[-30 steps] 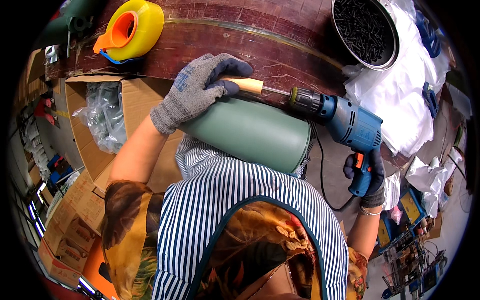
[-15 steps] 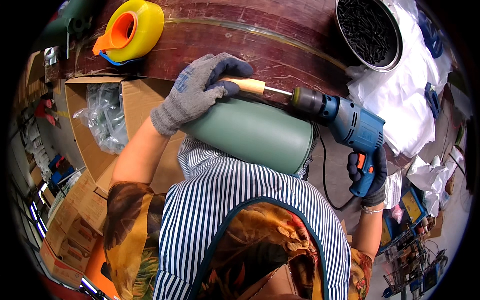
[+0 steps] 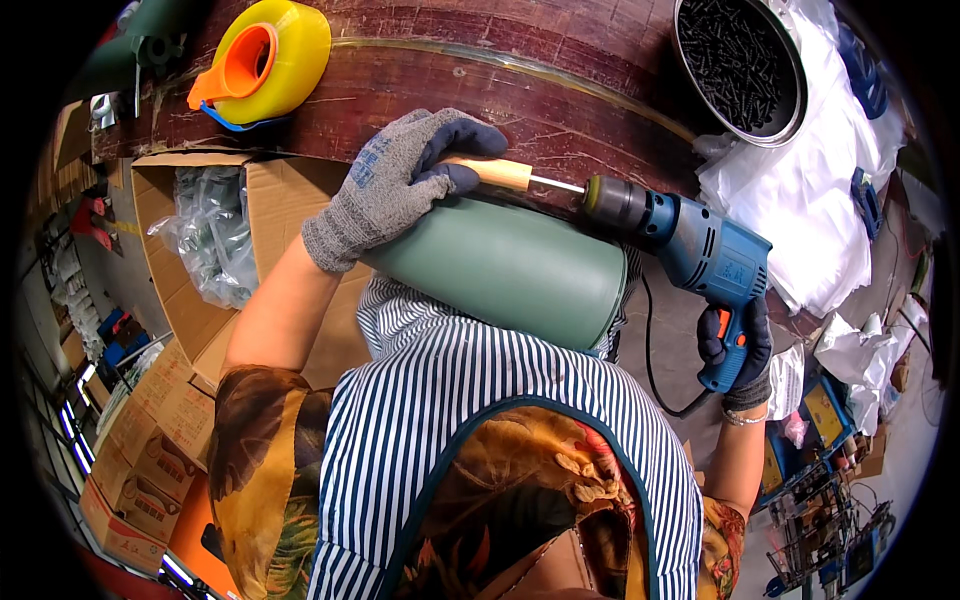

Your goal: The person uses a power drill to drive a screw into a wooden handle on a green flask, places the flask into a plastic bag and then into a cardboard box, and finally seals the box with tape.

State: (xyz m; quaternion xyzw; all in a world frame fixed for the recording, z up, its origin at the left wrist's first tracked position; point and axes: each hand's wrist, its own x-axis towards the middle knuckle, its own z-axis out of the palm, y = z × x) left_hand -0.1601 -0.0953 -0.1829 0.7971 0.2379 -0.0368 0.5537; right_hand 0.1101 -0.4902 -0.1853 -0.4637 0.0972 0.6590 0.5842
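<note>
My left hand (image 3: 390, 190), in a grey knit glove with dark palm, is closed round a short light wooden sleeve (image 3: 505, 174). A thin metal shaft (image 3: 556, 184) runs from the sleeve into the chuck of a blue corded power drill (image 3: 705, 245). My right hand (image 3: 752, 350), also gloved, grips the drill's handle, fingers by the orange trigger. Across my lap, under the left hand, lies a smooth green cylinder (image 3: 500, 265). The shaft's far tip is hidden by my left hand.
Ahead is a worn dark-red table (image 3: 560, 95) with a yellow-and-orange tape dispenser (image 3: 285, 75). A metal bowl (image 3: 793, 120) of black screws stands far right, beside white plastic sheeting (image 3: 790, 220). To the left is an open cardboard box (image 3: 190, 320). The drill's black cord (image 3: 652, 350) hangs below it.
</note>
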